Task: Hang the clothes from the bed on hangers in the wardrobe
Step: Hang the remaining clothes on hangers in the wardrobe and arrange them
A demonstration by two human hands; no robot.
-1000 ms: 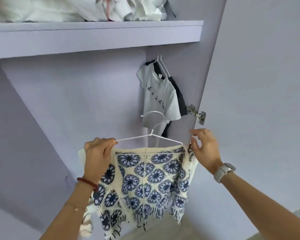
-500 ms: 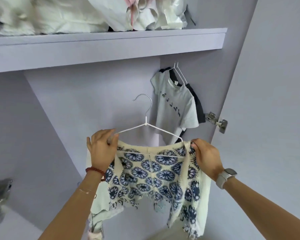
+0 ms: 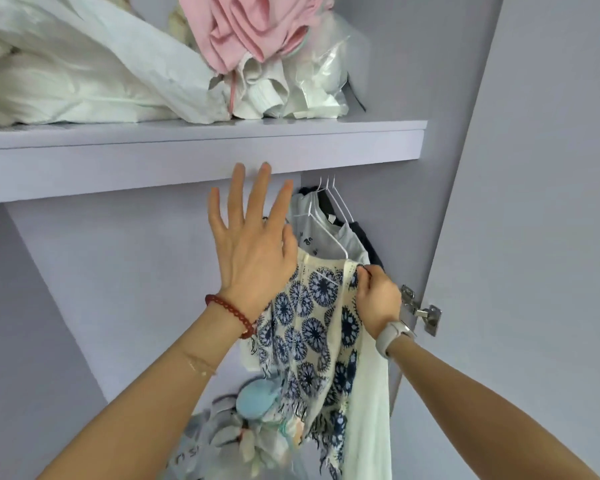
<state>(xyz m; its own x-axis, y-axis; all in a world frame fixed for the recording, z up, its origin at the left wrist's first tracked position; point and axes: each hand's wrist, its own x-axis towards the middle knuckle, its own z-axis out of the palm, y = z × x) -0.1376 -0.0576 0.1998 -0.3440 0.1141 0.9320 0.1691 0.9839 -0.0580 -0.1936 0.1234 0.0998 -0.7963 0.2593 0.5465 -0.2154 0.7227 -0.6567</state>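
Hanging a patterned garment inside a lilac wardrobe, seen from a head camera looking up under the shelf [image 3: 201,157]. The cream top with dark blue floral circles [image 3: 312,327] droops from a white wire hanger [image 3: 329,277], just below and touching the grey T-shirt [image 3: 326,237] already hung near the shelf's right end.

The right hand [image 3: 378,299] is the nearer one to the garment: its fingers pinch the right shoulder of the top and the hanger wire together. From that grip the garment's long axis falls straight down, with the hanger's bar slanting up and left toward the rail, which the shelf front hides. Whether the hook has caught the rail cannot be told.

The left hand [image 3: 253,244] is raised in front of the garment's left shoulder, fingers straight and spread, holding nothing, fingertips level with the shelf's front edge.

Half a second ago both hands gripped the hanger's two ends and the top hung flat facing the camera, hook free below the shelf. Now the left hand has let go and the garment has turned edge-on, closer to the hung clothes.

Bedding and a pink cloth [image 3: 253,32] crowd the shelf top.
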